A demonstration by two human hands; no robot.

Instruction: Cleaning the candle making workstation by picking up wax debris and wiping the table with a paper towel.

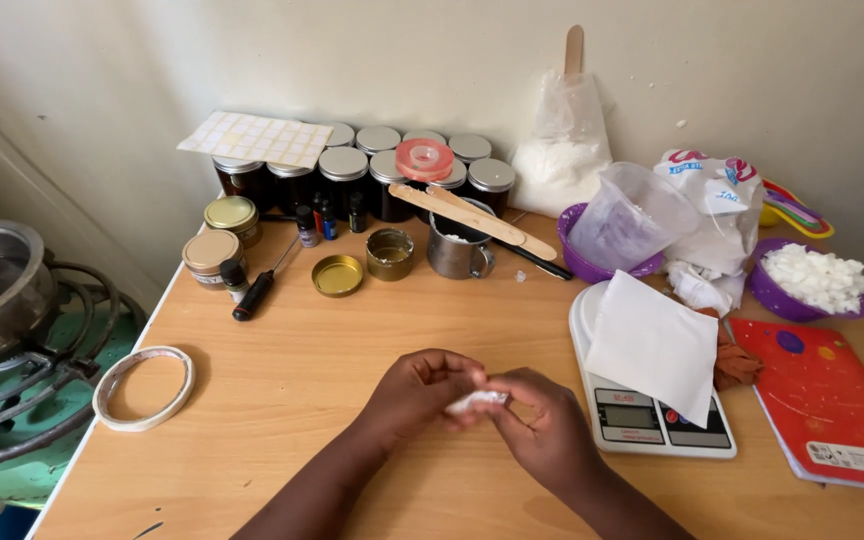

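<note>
A small white piece sits pinched between the fingertips of both hands, above the wooden table near its front edge. The left hand curls its fingers closed onto the piece from one side; the right hand presses thumb and forefinger on it from the other, knuckles touching. Bare tabletop lies open ahead of the fingers and to their left. Just right of the right fingers stands a white kitchen scale with a white paper sheet on it; a red notebook lies beyond. Well left of the fingers, a tape ring overhangs the table's left edge. Far ahead: a metal cup, a gold tin, and a loose lid.
</note>
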